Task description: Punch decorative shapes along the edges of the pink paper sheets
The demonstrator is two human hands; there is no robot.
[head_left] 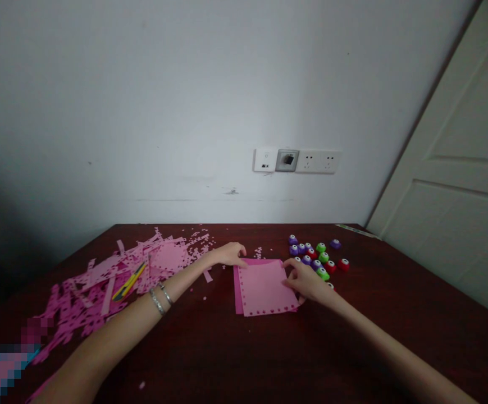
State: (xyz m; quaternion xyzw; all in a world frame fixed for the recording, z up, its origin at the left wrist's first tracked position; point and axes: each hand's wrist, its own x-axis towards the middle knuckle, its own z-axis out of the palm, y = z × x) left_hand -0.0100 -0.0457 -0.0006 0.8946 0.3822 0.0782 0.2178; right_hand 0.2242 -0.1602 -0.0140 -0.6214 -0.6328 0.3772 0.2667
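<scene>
A light pink paper sheet [264,289] with small punched shapes along its left and bottom edges lies over a darker pink sheet [238,292], whose left edge and corners peek out. My left hand [229,254] is at the top left corner, its thumb touching the paper and its curled fingers apart from the thumb. On the right edge, my right hand [305,280] grips the light sheet with its fingers and thumb near the upper corner. Its other fingers are partly hidden behind the hand.
Pink paper scraps [96,289] pile up on the left, with a yellow utility knife [129,282] on them. Several purple, green and red craft punches [317,264] stand beyond my right hand. Tiny cutouts dot the dark table [210,359]. Wall sockets [317,161] sit behind.
</scene>
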